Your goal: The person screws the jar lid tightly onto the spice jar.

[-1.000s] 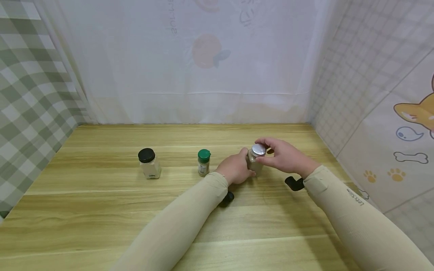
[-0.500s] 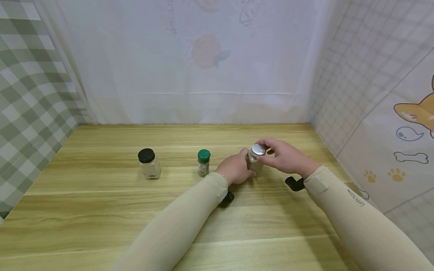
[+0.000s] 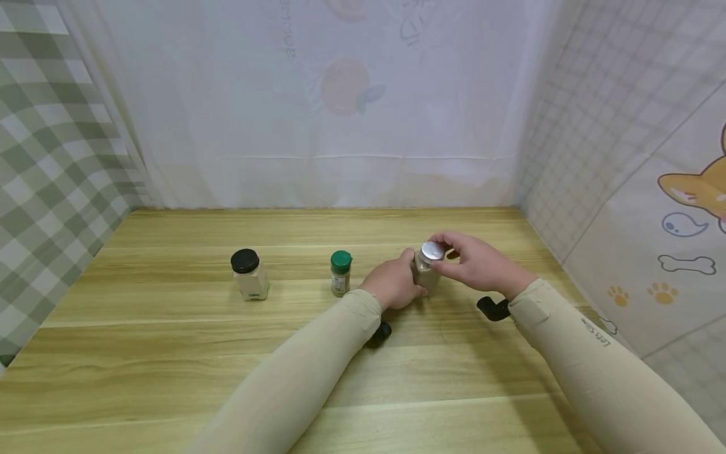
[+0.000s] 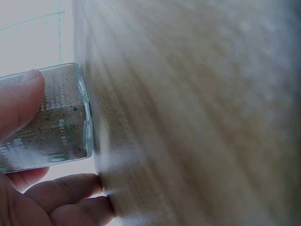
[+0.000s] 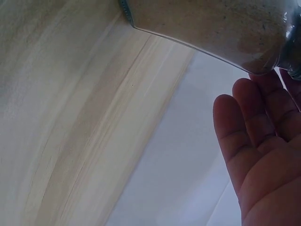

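A glass spice jar [image 3: 425, 277] filled with brown-grey powder stands toward the right of the wooden table, topped by a shiny silver lid [image 3: 433, 251]. From the left, my left hand [image 3: 390, 283] grips the jar's body; in the left wrist view the thumb lies across the printed side of the jar [image 4: 59, 117], near its base. My right hand [image 3: 479, 262] holds the lid from the right, thumb in front and fingers behind. In the right wrist view several fingers [image 5: 230, 125] extend below the jar's neck, while the thumb is out of that view.
A square jar with a black lid [image 3: 249, 277] stands upright at the left. Between it and my left hand is a small green-capped spice bottle [image 3: 341, 274]. A pale curtain [image 3: 340, 183] borders the table [image 3: 170, 353] at the back, with a printed sheet [image 3: 612, 189] at the right.
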A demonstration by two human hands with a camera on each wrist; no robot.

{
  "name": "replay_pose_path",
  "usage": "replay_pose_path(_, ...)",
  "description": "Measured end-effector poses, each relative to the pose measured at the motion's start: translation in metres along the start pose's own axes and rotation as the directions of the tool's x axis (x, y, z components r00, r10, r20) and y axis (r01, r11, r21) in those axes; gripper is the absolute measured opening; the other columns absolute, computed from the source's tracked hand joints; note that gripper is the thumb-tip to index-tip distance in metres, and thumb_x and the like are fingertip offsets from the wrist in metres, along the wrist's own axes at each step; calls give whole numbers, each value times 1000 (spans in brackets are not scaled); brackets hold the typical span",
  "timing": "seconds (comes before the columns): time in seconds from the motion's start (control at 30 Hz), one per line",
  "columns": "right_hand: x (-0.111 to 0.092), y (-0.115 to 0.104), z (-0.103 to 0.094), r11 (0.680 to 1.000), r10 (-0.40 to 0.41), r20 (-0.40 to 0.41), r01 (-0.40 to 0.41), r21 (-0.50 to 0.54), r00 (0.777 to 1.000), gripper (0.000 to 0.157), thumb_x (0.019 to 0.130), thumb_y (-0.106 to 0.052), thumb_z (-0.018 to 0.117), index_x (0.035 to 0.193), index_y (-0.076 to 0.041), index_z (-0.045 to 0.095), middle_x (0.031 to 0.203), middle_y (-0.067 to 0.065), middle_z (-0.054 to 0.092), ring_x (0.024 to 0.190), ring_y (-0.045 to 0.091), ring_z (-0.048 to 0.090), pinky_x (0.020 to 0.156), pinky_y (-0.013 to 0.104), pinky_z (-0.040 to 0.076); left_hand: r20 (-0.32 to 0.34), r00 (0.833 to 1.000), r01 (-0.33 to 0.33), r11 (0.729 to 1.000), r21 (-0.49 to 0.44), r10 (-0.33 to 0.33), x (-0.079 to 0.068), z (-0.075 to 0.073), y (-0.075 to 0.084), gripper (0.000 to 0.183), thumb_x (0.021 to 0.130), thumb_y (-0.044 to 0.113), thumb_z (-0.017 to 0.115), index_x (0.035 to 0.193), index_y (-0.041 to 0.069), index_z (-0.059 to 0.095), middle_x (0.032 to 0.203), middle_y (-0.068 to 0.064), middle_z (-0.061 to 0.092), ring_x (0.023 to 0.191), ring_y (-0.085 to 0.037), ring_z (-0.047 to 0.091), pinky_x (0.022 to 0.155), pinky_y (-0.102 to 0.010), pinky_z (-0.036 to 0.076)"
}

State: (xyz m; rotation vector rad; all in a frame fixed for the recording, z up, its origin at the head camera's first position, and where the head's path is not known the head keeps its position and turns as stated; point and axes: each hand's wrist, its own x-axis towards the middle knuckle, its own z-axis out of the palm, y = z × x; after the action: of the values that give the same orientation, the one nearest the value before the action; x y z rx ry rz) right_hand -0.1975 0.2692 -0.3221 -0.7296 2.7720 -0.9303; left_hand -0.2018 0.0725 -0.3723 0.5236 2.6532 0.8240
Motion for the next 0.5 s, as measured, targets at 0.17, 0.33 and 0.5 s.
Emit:
replay_pose_path(0.17, 0, 0, -1, 1000, 1, 8, -1, -10, 1000, 46, 102, -14, 69, 144, -1, 55, 127, 14, 68, 120, 31, 63, 102, 52, 53, 2, 1000, 1, 1000, 0, -1, 0, 0, 0, 54, 98, 41, 75, 136, 17, 44, 135, -7, 68, 113, -20, 68, 93, -38, 55)
replay_pose_path(0.33, 0, 1, -1, 999, -49, 7, 49, -19, 999, 45, 101, -7, 67, 145, -2, 56, 130, 14, 68, 119, 31, 62, 104, 56, 51, 2, 1000, 4, 1000, 4, -4, 0, 0, 0, 55, 98, 41, 75, 137, 17, 44, 136, -8, 68, 115, -21, 69, 94, -38, 55)
replay_pose_path(0.5, 0, 0, 0, 1000, -23, -1, 23, 3, 1000, 34, 101, -11, 69, 134, -3, 61, 122, 10, 69, 115, 29, 64, 100, 52, 53, -1, 1000, 0, 1000, 8, 0, 1, 0, 0, 56, 98, 41, 75, 138, 17, 44, 136, -7, 68, 114, -20, 69, 94, -38, 55)
